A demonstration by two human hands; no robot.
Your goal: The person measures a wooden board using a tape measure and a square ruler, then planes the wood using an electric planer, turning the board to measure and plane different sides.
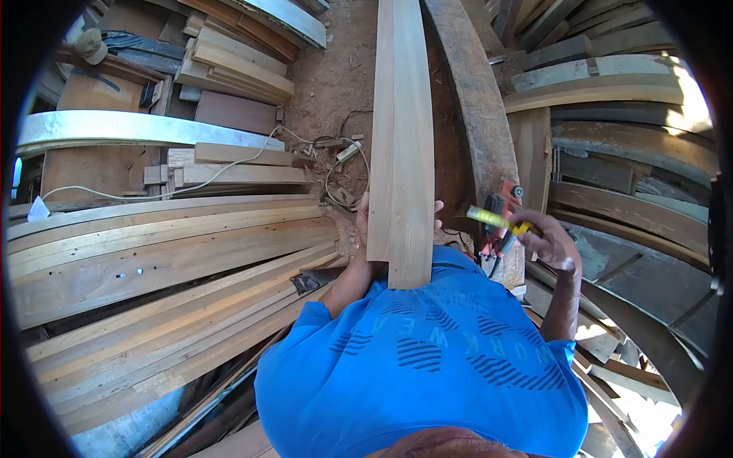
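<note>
Left hand (363,219) grasping two boards (401,153) by the near end, left of the thick plank's (479,99) left edge. Right hand (551,243) clenched on tape measure (495,219), near the plank's right edge.

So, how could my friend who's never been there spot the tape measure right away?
Find the big blue shirt, then the right hand beyond it. The tape measure is in that hand, its strip pointing toward the pale boards. Its bright yellow sets it apart from the red tool showing behind it.
</note>
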